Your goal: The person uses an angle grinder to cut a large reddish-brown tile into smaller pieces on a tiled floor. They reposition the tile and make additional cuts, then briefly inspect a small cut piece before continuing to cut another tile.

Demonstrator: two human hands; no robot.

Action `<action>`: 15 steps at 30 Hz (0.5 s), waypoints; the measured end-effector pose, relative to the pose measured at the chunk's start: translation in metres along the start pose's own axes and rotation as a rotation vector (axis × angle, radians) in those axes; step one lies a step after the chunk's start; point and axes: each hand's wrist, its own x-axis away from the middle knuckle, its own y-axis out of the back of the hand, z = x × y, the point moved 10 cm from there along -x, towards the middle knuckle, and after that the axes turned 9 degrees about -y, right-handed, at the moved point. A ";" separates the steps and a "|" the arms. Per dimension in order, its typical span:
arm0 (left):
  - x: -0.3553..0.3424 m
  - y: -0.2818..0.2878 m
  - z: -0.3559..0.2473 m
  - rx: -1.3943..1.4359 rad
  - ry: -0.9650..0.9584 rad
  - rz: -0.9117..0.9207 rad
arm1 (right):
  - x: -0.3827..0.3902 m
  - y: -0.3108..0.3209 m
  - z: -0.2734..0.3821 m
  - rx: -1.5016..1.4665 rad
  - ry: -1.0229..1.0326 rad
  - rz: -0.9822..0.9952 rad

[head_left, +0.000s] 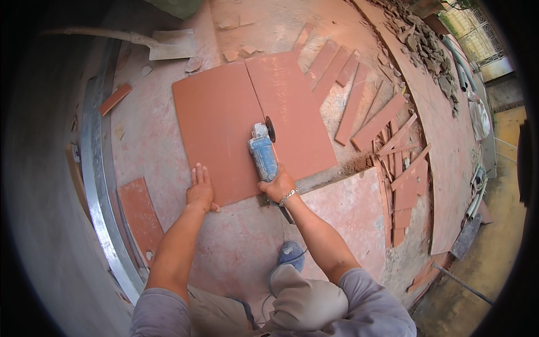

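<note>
Here we go: the right hand (279,184) is wrapped firmly round the rear of a blue angle grinder (263,156), fingers curled closed on the body. Just ahead of that grip, the dark disc (270,129) stands on edge over the big red slab (213,123); whether it touches, I can't tell from here! The slab spreads beneath the tool and out to both sides of it. Left of the grip, the left hand (200,188) lies open, fingers spread on the slab's near-left part, clasping nothing. Ahead and right of the grip, red strips (382,121) fan out; farther right, a white sack (479,115), its contents hidden from me. Well ahead and left, look, a shovel (171,45) lies beyond the slab.
</note>
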 end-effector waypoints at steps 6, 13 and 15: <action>-0.001 -0.003 0.002 -0.025 0.000 -0.012 | 0.000 0.001 0.005 0.013 0.034 -0.019; -0.002 -0.004 0.003 -0.036 0.012 -0.009 | -0.002 0.000 0.003 0.025 0.023 -0.005; -0.002 -0.004 0.002 -0.048 0.007 -0.009 | 0.000 0.000 0.004 0.029 0.045 -0.010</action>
